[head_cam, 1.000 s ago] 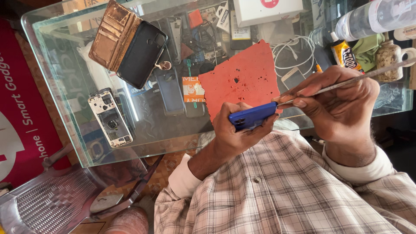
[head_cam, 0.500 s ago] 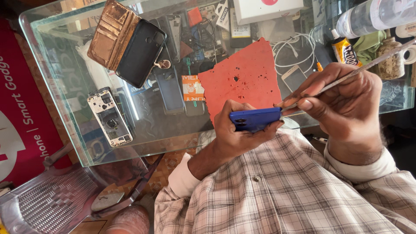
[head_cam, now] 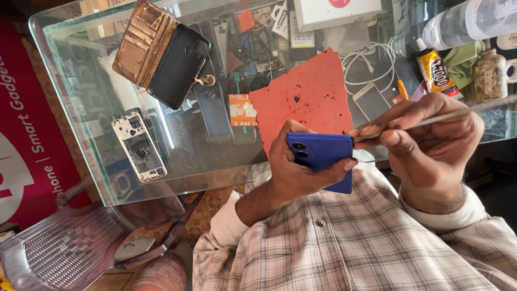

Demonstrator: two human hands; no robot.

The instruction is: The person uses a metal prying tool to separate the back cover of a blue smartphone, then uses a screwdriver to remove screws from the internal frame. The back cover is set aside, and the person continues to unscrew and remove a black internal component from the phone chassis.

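Observation:
My left hand (head_cam: 291, 175) grips a blue phone (head_cam: 319, 152), back side up, with its two camera lenses towards the left. My right hand (head_cam: 431, 143) pinches a thin metal tool (head_cam: 455, 113), and the tool's tip touches the phone's right upper edge. Both hands hover over the near edge of the glass table (head_cam: 81, 108), just in front of a torn red mat (head_cam: 307, 97) speckled with small dark bits. My checked shirt fills the bottom of the view.
On the glass lie a brown wallet case holding a black phone (head_cam: 161, 54), an opened phone body (head_cam: 139, 145), a glue tube (head_cam: 433, 73), a clear bottle (head_cam: 463, 24), a small jar (head_cam: 489, 73) and a white box (head_cam: 336, 11). A grey plastic chair (head_cam: 70, 248) stands at lower left.
The blue phone has turned in my left hand, showing more of its back. My right hand has shifted slightly, with the tool tip staying at the phone's edge.

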